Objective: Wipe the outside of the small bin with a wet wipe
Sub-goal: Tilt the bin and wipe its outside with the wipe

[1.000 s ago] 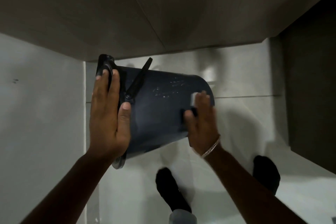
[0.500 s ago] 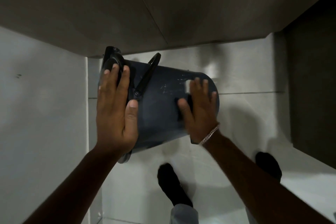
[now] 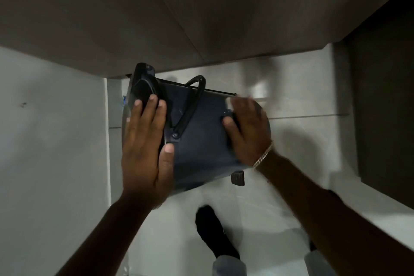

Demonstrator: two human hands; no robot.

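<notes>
A small dark blue bin (image 3: 199,141) is held on its side above the floor, lid end to the left, base to the right. Its black carry handle (image 3: 190,105) lies across the upper side and a foot pedal (image 3: 238,178) sticks out below the base. My left hand (image 3: 145,148) lies flat over the lid end and holds the bin up. My right hand (image 3: 248,132) presses a white wet wipe (image 3: 229,103) against the bin's side near the base; only a small edge of the wipe shows by the fingertips.
Pale floor tiles (image 3: 302,163) lie below. A grey-brown wall or cabinet face (image 3: 156,18) fills the top, a white wall (image 3: 51,141) the left, a dark opening (image 3: 385,107) the right. My dark-socked feet (image 3: 215,233) stand under the bin.
The bin has turned in my hands, so the pedal now shows beneath it. My right hand with the wipe has slid up along the bin's side near the base.
</notes>
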